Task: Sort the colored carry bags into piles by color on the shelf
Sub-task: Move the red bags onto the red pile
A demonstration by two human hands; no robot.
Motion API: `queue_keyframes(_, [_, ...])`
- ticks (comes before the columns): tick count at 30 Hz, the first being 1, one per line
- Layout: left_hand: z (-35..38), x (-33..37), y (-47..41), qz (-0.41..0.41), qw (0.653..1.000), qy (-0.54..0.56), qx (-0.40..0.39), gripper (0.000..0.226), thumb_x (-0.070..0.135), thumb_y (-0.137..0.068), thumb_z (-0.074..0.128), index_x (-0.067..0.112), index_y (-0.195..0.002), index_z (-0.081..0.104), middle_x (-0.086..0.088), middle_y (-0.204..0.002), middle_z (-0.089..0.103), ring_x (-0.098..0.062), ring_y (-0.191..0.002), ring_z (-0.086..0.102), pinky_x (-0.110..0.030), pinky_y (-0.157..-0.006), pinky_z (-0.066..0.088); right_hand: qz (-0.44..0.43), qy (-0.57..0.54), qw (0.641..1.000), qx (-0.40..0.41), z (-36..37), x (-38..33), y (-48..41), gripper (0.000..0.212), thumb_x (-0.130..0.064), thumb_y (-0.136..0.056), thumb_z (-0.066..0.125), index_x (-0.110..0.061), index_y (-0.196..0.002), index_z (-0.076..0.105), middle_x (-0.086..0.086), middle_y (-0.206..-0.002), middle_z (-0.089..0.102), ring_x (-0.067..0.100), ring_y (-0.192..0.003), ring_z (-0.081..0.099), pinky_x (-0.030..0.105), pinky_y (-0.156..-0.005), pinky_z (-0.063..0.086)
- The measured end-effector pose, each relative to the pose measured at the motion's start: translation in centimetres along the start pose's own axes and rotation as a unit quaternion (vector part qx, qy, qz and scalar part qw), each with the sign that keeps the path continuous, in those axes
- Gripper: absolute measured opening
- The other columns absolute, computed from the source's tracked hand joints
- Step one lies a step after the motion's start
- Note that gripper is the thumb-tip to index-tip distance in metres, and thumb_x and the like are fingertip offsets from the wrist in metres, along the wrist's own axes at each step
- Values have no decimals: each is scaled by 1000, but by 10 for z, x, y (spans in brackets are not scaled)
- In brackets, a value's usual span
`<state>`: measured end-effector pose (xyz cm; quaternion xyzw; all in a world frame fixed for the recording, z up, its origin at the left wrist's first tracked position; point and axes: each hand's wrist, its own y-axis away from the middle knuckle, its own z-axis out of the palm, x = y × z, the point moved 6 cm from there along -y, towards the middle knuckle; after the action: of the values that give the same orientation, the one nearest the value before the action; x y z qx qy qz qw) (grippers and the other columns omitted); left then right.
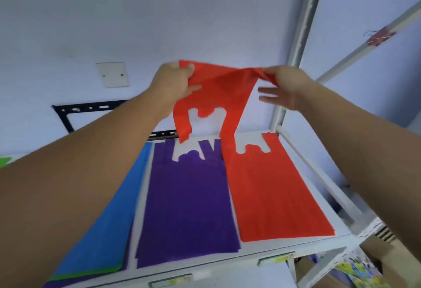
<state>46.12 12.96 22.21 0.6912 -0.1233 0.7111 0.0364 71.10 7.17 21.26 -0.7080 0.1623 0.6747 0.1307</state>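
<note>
A red carry bag [216, 91] hangs in the air above the back of the white shelf [250, 251], handles pointing down. My left hand [176, 82] pinches its upper left corner. My right hand [283, 87] pinches its upper right corner between thumb and forefinger, the other fingers spread. Under it on the shelf lies a red pile [271, 187] at the right. A purple pile [186, 203] lies in the middle. A blue pile [107, 230] lies at the left, partly hidden by my left forearm, with a green edge [86, 275] showing beneath it.
A white metal upright [298, 44] of the rack stands right of the shelf, with a diagonal brace [364, 44]. A black wall bracket [66, 114] and a blank wall plate [112, 74] are behind. Cardboard boxes [385, 262] and printed packages sit lower right.
</note>
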Motion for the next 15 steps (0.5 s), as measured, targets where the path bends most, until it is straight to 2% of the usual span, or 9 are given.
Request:
queue_keyframes(3, [49, 31, 0, 88, 996, 6, 30, 20, 18, -102, 50, 22, -93, 67, 0, -93, 72, -14, -87, 72, -27, -73, 58, -99, -57, 993, 43, -44, -33, 2, 15, -26, -93, 61, -19, -102, 71, 1, -91, 68, 15, -92, 68, 35, -71, 63])
queue_keyframes(5, [67, 24, 5, 103, 994, 0, 36, 21, 20, -102, 51, 23, -90, 68, 3, -89, 73, -9, -80, 72, -32, -77, 60, -128, -59, 987, 70, -70, -30, 12, 8, -23, -94, 61, -21, -91, 69, 3, -90, 69, 15, -87, 69, 39, -74, 63])
queue_keyframes(6, [73, 13, 8, 96, 995, -9, 35, 20, 23, -101, 53, 24, -90, 70, 3, -91, 74, -11, -85, 72, -37, -82, 60, -123, -48, 988, 82, -83, -18, 17, 10, -22, -95, 61, -21, -88, 68, 2, -88, 70, 16, -84, 69, 41, -75, 63])
queue_keyframes(8, [85, -22, 19, 59, 998, -27, 26, 18, 31, -97, 55, 29, -90, 72, 4, -98, 75, -15, -95, 72, -44, -89, 58, -82, -22, 992, 93, -105, 25, 25, 13, -22, -95, 62, -19, -84, 67, 3, -85, 71, 19, -79, 68, 45, -77, 63])
queue_keyframes(11, [100, -101, 50, -38, 999, -30, 14, 18, 26, -101, 53, 30, -94, 70, 1, -106, 73, -14, -93, 71, -39, -80, 60, 30, 26, 995, 96, -126, 112, 42, 15, -23, -96, 63, -14, -84, 67, 11, -89, 70, 21, -69, 67, 45, -69, 62])
queue_keyframes(13, [108, -155, 76, -104, 994, -43, 11, 17, 26, -102, 52, 27, -101, 69, -2, -109, 72, -16, -94, 70, -39, -76, 61, 98, 64, 989, 89, -132, 167, 57, 14, -23, -97, 63, -13, -89, 67, 8, -87, 70, 18, -66, 66, 39, -59, 62])
queue_keyframes(15, [112, -203, 101, -157, 985, -74, 9, 17, 29, -102, 51, 26, -103, 68, -2, -104, 73, -17, -92, 71, -39, -76, 62, 153, 115, 978, 86, -137, 211, 74, 13, -23, -96, 63, -11, -94, 67, 7, -85, 70, 18, -66, 66, 38, -56, 61])
